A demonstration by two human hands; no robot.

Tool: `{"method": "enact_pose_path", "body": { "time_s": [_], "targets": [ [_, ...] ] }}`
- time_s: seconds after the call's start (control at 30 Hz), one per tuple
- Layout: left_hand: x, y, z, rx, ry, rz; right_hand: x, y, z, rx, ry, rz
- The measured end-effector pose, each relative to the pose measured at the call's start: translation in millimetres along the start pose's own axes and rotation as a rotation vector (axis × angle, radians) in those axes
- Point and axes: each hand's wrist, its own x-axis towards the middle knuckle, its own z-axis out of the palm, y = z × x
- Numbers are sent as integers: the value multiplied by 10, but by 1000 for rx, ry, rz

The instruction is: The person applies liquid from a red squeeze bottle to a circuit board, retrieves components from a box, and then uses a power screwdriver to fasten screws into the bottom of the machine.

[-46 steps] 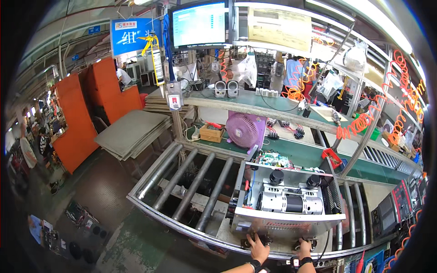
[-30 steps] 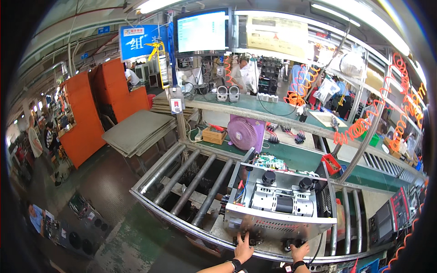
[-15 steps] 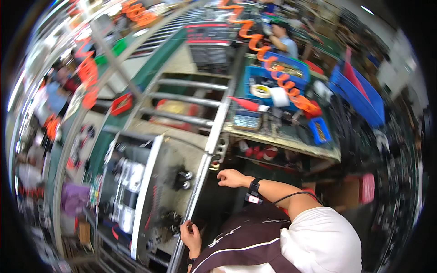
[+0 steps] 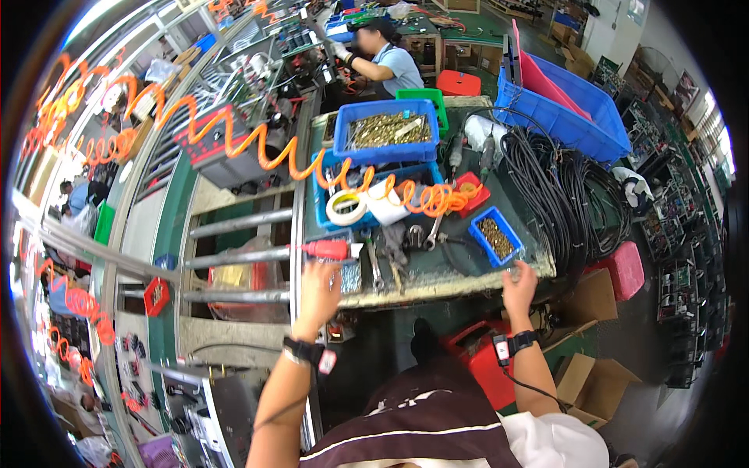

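The left hand (image 4: 318, 290) reaches open-fingered to just below the red-handled screwdriver (image 4: 328, 249), lying crosswise on the surface (image 4: 437, 274), while the right hand (image 4: 519, 287) rests open at the surface's near edge.

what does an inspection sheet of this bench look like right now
surface: green-topped workbench, crowded, front edge worn
job's things: red-handled power screwdriver and a small tray of screws by the left hand; small blue bin of screws near the right hand
clutter: large blue bin of brass parts, tape roll, wrenches
hands: left hand at the bench edge by the screwdriver; right hand on the front right corner; neither grips anything
cables: orange coiled hose across the bench, black cable bundle at right
surroundings: roller conveyor at left, a co-worker beyond
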Motion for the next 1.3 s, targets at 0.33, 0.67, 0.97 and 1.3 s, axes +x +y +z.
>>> {"method": "enact_pose_path", "body": {
  "time_s": [0.33, 0.67, 0.97, 1.3],
  "targets": [
    [3186, -814, 1188, 71, -242, 70, 155, 379, -126, 379, -95, 401],
    [3758, -378, 1802, 486, -407, -148, 684, 166, -227, 386, -23, 342],
    [3661, -599, 1810, 337, -472, -64, 2729, -211, 1474, -193, -248, -5],
    [3719, -639, 1680, 380, -106, -73, 3331, -510, 1839, -429, -517, 257]
  ]
}}
